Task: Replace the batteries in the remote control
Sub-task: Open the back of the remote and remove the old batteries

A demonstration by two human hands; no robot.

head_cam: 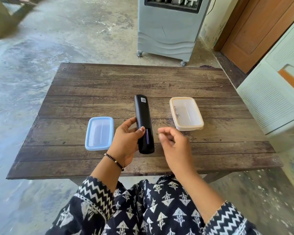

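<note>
Battery bay open, remote held back-up at centre frame.

Your left hand point(126, 141) grips the slim black plastic remote point(143, 122) above the wooden table point(95, 85); your right hand point(172, 141) hovers beside it, fingers loosely curled, apparently empty. Next, likely seat a battery.

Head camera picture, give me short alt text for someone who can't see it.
A person's left hand holds a black remote back-side up over a wooden table, while the right hand hovers beside it, fingers curled. A blue-lidded box sits left, an orange-lidded box right.
</note>
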